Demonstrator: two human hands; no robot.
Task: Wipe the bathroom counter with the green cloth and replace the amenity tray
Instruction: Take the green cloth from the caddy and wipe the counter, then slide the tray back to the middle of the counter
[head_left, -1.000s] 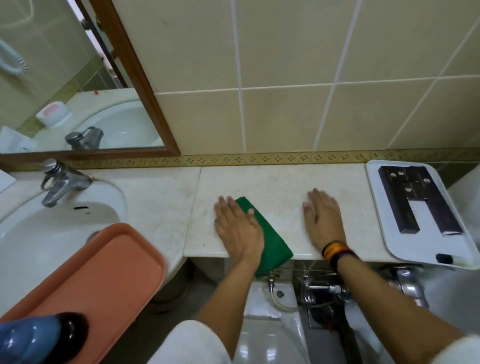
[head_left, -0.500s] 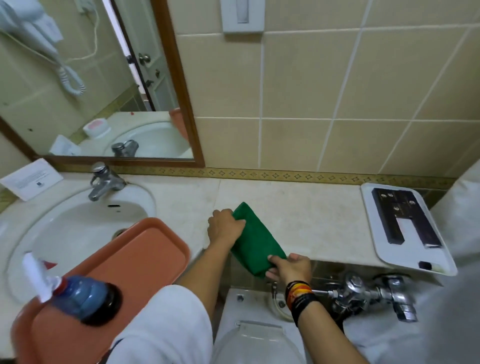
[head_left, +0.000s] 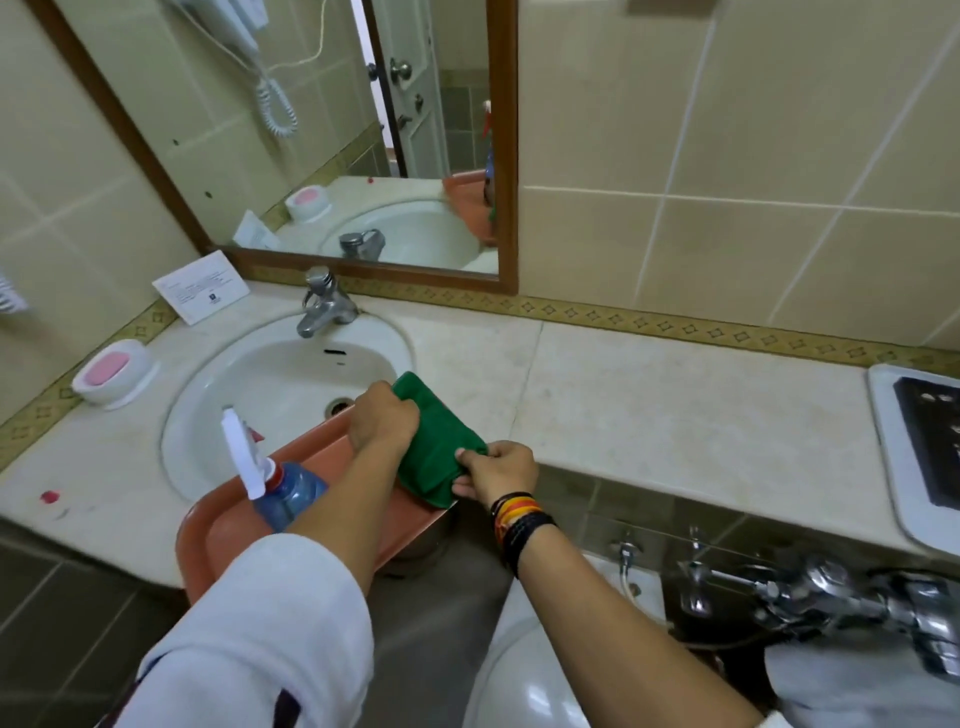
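Head view: left hand (head_left: 383, 422) and right hand (head_left: 500, 470) both closed on cloth (head_left: 436, 447) above orange tray (head_left: 311, 470). Risk: a swing could topple bottle (head_left: 283, 491) into sink (head_left: 270, 374).

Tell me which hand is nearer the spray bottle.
Left. The left hand grips the green cloth just up and right of the spray bottle; the right hand holds the cloth's far side, farther right.
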